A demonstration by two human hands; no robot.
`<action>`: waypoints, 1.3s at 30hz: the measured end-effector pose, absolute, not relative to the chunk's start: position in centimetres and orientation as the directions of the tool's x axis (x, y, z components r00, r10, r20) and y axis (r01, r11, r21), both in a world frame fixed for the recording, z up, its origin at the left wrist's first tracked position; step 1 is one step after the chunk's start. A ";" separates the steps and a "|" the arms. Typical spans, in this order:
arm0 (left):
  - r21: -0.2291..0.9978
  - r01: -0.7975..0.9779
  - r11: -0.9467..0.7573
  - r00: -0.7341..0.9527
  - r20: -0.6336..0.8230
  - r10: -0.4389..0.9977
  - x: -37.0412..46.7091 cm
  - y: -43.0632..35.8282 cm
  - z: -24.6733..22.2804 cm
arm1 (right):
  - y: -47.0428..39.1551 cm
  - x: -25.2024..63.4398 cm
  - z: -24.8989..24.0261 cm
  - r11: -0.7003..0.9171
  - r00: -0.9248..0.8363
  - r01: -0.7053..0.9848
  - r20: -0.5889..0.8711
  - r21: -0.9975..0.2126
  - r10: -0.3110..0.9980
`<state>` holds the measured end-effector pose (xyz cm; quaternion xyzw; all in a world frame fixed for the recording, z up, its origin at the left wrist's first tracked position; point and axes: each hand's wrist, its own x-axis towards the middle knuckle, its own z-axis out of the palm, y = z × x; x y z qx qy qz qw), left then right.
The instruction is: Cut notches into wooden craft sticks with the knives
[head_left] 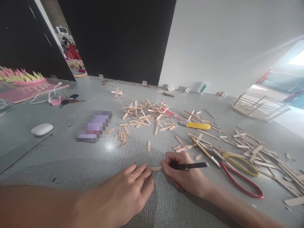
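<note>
A small flat wooden stick piece (156,169) lies on the grey table (95,164) between my hands. My left hand (129,190) rests low over the table, its fingertips pressing on the left end of that piece. In my right hand (184,174) a slim black tool (196,165) is gripped, its back end pointing right; its working tip is hidden by the fingers, which are at the piece's right end. A short loose stick piece (149,146) lies just beyond the hands.
Cut sticks (144,117) are scattered ahead, with a yellow cutter (198,126). Red-and-yellow-handled scissors (239,186) and a stick heap (266,158) lie right. Leftward are a pixelated phone-like object (95,126) and a white case (42,129). A stick frame (258,109) stands far right.
</note>
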<state>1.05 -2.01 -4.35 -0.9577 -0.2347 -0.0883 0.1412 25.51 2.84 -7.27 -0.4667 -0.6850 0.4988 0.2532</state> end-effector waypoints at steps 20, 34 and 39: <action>-0.199 0.458 -0.866 0.886 0.178 0.427 0.9 -1.9 -4.5 | 2.8 25.5 -7.4 0.014 -0.418 0.309 -0.123 -0.951 0.900; -0.202 0.444 -0.873 0.895 0.145 0.422 1.0 -1.7 -4.1 | 2.9 25.4 -7.3 0.021 -0.408 0.325 -0.120 -0.946 0.905; -0.191 0.445 -0.875 0.894 0.152 0.422 0.9 -1.9 -4.2 | 2.9 25.5 -7.2 0.037 -0.422 0.329 -0.112 -0.944 0.900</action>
